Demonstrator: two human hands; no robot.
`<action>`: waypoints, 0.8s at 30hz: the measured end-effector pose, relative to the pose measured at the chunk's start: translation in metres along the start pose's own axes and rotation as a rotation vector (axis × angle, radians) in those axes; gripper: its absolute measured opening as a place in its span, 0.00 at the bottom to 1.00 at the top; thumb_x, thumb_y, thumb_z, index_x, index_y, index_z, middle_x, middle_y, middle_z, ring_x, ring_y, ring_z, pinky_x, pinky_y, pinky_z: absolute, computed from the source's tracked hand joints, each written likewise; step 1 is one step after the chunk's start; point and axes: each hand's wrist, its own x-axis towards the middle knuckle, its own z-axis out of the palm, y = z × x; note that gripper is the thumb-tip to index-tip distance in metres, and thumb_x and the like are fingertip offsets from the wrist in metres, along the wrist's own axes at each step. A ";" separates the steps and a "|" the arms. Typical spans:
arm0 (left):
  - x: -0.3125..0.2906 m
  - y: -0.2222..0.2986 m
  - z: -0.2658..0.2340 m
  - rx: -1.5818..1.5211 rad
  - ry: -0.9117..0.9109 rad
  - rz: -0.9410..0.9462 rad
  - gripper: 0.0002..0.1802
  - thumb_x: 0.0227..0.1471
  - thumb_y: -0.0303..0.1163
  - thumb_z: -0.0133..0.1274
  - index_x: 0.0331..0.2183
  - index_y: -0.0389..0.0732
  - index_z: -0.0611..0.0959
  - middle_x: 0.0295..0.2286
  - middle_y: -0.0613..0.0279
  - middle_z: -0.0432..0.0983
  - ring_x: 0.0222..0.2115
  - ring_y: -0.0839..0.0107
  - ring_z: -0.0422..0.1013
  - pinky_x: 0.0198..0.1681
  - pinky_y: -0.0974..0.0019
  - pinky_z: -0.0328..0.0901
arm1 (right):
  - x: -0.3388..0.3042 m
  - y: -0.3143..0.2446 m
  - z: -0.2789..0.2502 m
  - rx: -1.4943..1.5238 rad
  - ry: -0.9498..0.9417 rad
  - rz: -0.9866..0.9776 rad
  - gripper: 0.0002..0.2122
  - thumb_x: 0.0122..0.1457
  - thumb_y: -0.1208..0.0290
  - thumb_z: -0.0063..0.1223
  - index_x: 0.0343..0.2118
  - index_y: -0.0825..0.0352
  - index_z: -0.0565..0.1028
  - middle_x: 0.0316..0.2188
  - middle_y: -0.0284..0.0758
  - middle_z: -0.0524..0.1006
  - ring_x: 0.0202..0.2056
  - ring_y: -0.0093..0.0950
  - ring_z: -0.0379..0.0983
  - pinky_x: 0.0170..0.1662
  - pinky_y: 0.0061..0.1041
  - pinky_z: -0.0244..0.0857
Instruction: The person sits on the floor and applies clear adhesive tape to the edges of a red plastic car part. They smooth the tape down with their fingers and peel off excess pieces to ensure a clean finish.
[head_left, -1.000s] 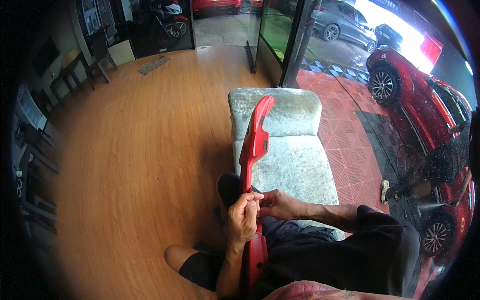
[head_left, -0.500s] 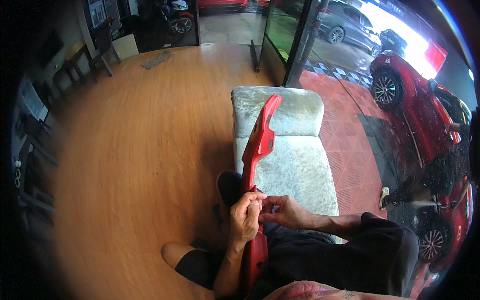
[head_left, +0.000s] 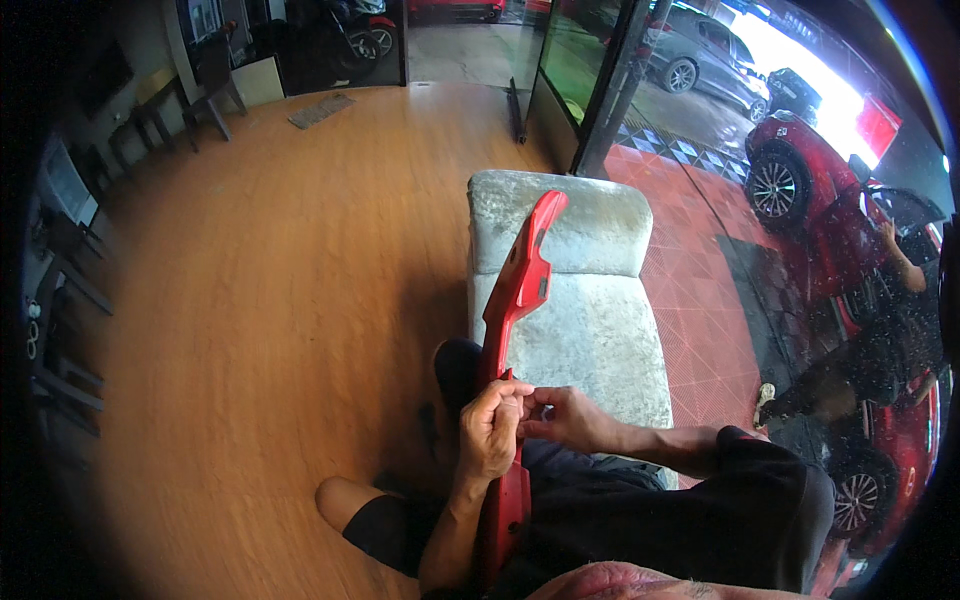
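Head view: one long red strip (head_left: 520, 283), top end near the far edge of one grey sofa (head_left: 600, 330). Left hand (head_left: 490, 432): fingers curled on the strip. Right hand (head_left: 572, 418): fingers bent, just beside; cannot tell if pinching. Past the sofa's right edge: one red car (head_left: 828, 185).

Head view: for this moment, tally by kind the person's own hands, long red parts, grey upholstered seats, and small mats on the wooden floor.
Own hands (left hand, right hand): 2
Long red part: 1
Grey upholstered seat: 1
Small mat: 1
Total: 5
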 end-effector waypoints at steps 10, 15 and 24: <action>-0.005 0.002 0.003 -0.005 0.002 -0.016 0.13 0.68 0.26 0.44 0.42 0.33 0.84 0.27 0.66 0.74 0.27 0.79 0.68 0.32 0.72 0.65 | -0.002 0.004 -0.002 0.025 -0.040 -0.002 0.10 0.61 0.70 0.65 0.41 0.70 0.82 0.30 0.33 0.83 0.33 0.16 0.74 0.37 0.28 0.71; -0.001 -0.001 0.006 0.003 -0.006 -0.006 0.14 0.68 0.26 0.43 0.42 0.34 0.84 0.25 0.68 0.73 0.25 0.80 0.66 0.30 0.73 0.63 | 0.008 0.006 -0.007 -0.060 -0.105 -0.009 0.08 0.63 0.72 0.62 0.40 0.71 0.81 0.34 0.36 0.85 0.34 0.17 0.76 0.39 0.30 0.72; -0.003 -0.007 -0.001 -0.023 0.024 0.040 0.13 0.68 0.27 0.43 0.42 0.34 0.84 0.26 0.67 0.72 0.26 0.79 0.66 0.30 0.73 0.63 | 0.000 0.030 0.025 0.293 0.094 -0.072 0.12 0.64 0.70 0.64 0.46 0.70 0.79 0.30 0.28 0.80 0.32 0.17 0.74 0.34 0.23 0.69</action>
